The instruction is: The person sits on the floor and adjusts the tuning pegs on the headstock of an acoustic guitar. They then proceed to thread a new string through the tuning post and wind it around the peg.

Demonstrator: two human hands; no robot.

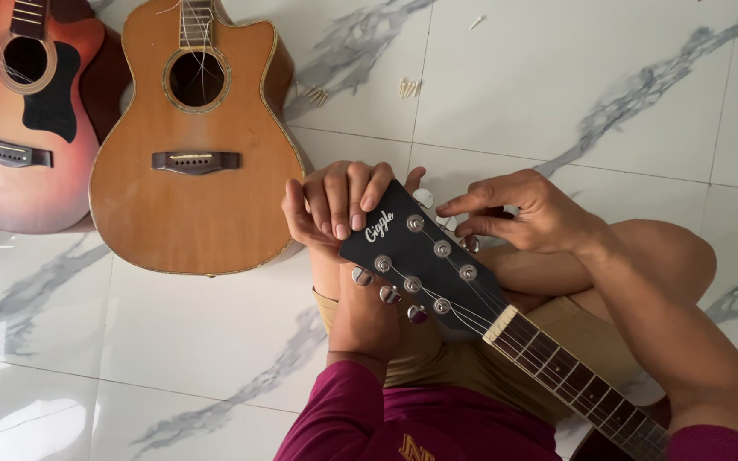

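A white marble-patterned tile floor [557,77] fills the view, and everything else is placed here against the black guitar headstock [420,248] at the middle. Up and to the left of the headstock lies a natural-wood acoustic guitar [194,137] with a cutaway body, face up; further left beside it lies a reddish sunburst acoustic guitar [23,128], the two bodies touching or nearly so. From the headstock a dark fretted neck [574,376] runs down to the lower right across the person's lap. The left hand [335,209] curls over the headstock's top end, fingers closed around its tip and gripping it. The right hand [518,209] sits at the headstock's upper right edge, thumb and forefinger pinched on a chrome tuning peg [470,242]. Well above the headstock, small pale bridge pins [408,86] lie scattered on the tiles.
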